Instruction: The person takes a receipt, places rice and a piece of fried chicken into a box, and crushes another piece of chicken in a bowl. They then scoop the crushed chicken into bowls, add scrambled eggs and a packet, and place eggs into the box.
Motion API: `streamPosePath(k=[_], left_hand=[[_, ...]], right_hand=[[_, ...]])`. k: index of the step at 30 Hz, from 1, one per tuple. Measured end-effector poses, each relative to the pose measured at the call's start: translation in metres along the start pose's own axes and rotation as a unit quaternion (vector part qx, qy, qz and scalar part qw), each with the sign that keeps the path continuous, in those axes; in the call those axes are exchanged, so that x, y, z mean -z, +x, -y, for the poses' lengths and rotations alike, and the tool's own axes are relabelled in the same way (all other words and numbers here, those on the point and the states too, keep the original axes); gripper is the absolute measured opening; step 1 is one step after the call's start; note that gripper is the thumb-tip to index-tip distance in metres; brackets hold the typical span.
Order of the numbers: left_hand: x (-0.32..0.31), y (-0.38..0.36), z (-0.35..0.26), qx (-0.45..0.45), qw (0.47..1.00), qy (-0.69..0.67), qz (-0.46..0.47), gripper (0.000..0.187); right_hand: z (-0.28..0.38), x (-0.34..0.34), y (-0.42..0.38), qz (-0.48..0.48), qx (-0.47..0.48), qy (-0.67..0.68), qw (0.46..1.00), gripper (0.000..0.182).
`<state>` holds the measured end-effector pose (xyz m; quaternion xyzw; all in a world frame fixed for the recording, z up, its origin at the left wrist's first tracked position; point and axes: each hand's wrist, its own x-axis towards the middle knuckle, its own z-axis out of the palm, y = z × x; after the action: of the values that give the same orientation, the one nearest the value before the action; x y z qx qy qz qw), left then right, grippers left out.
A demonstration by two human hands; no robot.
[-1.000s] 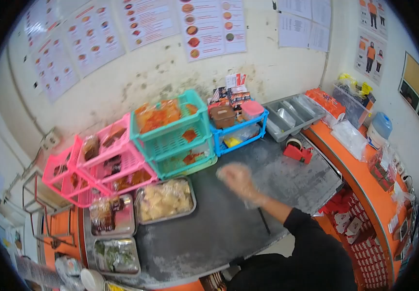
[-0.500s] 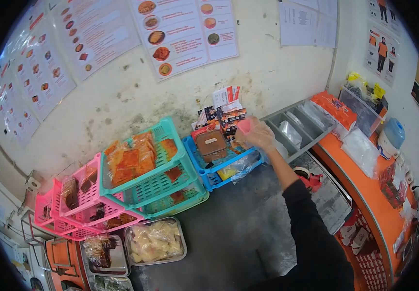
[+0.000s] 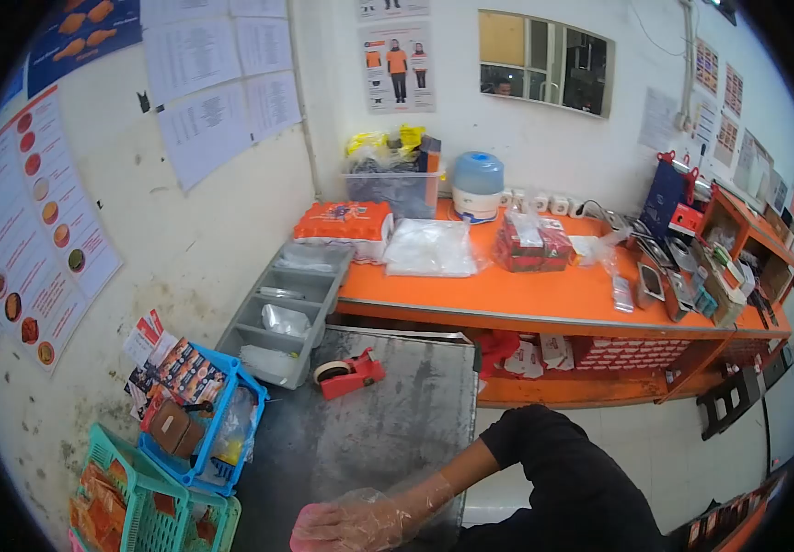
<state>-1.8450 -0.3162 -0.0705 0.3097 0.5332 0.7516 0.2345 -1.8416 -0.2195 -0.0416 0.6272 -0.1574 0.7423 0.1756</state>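
My right hand (image 3: pixel 351 522), in a clear plastic glove, is closed over a small pink object (image 3: pixel 302 526). Its fingers cover most of the pink object, so the exact kind is hidden. Both are low over the dark metal tabletop (image 3: pixel 388 432), at the bottom of the view. A red tape dispenser (image 3: pixel 353 373) with a roll of tape stands farther back on the same tabletop. To the left of the hand is a blue basket (image 3: pixel 202 474) holding a brown-lidded container (image 3: pixel 176 429) and printed cards. My left hand is out of view.
Green baskets (image 3: pixel 153 515) with orange packets stand at lower left. A grey divided tray (image 3: pixel 273 317) holds plastic bags along the wall. Behind, an orange counter (image 3: pixel 434 293) carries clear bags (image 3: pixel 434 247), a red box (image 3: pixel 533 244) and a blue-topped water dispenser (image 3: pixel 478 184).
My view has swung right, towards the orange counter. My right hand has come from above the blue basket to low over the tabletop, still with the pink object.
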Motion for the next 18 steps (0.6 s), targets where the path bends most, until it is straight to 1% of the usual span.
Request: streamPosePath(k=[1, 2, 3, 8, 9, 10, 11, 12, 14, 15, 17, 18], left_hand=[[-0.004, -0.001, 0.003, 0.010, 1.000, -0.011, 0.013, 0.046], [-0.007, -0.003, 0.007, 0.022, 0.999, -0.022, 0.024, 0.046], [-0.012, -0.004, 0.010, 0.031, 0.998, -0.034, 0.034, 0.046], [-0.025, 0.004, 0.023, 0.064, 0.993, -0.080, 0.066, 0.048], [-0.025, 0.007, 0.025, 0.068, 0.991, -0.088, 0.068, 0.049], [-0.025, 0.010, 0.027, 0.073, 0.990, -0.095, 0.069, 0.049], [-0.025, 0.015, 0.030, 0.078, 0.989, -0.102, 0.070, 0.049], [-0.026, 0.018, 0.033, 0.084, 0.988, -0.110, 0.072, 0.050], [-0.029, 0.021, 0.039, 0.100, 0.984, -0.129, 0.076, 0.050], [-0.031, 0.024, 0.042, 0.108, 0.981, -0.140, 0.079, 0.051], [-0.037, 0.029, 0.049, 0.123, 0.976, -0.160, 0.086, 0.051], [-0.040, 0.031, 0.052, 0.131, 0.972, -0.171, 0.090, 0.052]], right_hand=[[-0.022, -0.047, 0.037, -0.300, 0.152, 0.026, 0.941, 0.050], [-0.033, -0.076, 0.058, -0.565, 0.287, 0.052, 0.772, 0.044], [-0.033, -0.079, 0.056, -0.563, 0.288, 0.051, 0.773, 0.044], [-0.044, -0.080, 0.044, -0.447, 0.335, 0.200, 0.805, 0.045], [-0.045, -0.082, 0.047, -0.446, 0.331, 0.208, 0.805, 0.045], [-0.043, -0.085, 0.049, -0.439, 0.263, 0.114, 0.852, 0.041], [-0.040, -0.087, 0.055, -0.423, 0.192, 0.018, 0.885, 0.039], [-0.036, -0.089, 0.071, -0.422, 0.189, 0.025, 0.886, 0.039], [-0.035, -0.092, 0.095, -0.315, 0.174, 0.066, 0.931, 0.035], [-0.040, -0.086, 0.092, -0.316, 0.171, 0.071, 0.930, 0.035], [-0.052, -0.066, 0.074, -0.167, 0.189, 0.132, 0.959, 0.036], [-0.054, -0.067, 0.059, -0.168, 0.188, 0.135, 0.958, 0.036]])
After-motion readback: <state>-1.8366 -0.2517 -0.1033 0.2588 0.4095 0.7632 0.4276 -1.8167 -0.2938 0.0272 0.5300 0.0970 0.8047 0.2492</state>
